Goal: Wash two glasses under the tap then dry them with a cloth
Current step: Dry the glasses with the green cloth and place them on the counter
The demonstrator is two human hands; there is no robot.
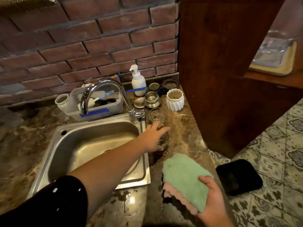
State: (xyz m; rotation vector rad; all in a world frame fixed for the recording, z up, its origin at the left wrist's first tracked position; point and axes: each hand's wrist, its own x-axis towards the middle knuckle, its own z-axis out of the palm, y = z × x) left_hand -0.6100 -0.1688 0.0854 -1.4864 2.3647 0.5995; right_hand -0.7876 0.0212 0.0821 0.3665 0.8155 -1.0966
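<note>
Right of the sink (73, 145), the left hand (153, 138) spreads straight fingers over the near glass (164, 141), with the far glass (157, 116) just beyond. The right hand (211, 199) grips the green cloth (183, 176).

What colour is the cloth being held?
The cloth is mint green over pink; head view.

A mint-green cloth (183, 174) with a pink scalloped underside stands out against a brown marbled counter (185, 128), a silver steel sink (91, 140) and a chrome tap (105, 84). The red-brown brick wall (98, 38) shows grey mortar lines. Blue tape (94, 113) bands a grey caddy (114, 105); a pump bottle (138, 81) and a ribbed pot (174, 99) are white. Cream floor tiles (278, 136) carry grey-green floral motifs around a black mat (239, 176).
</note>
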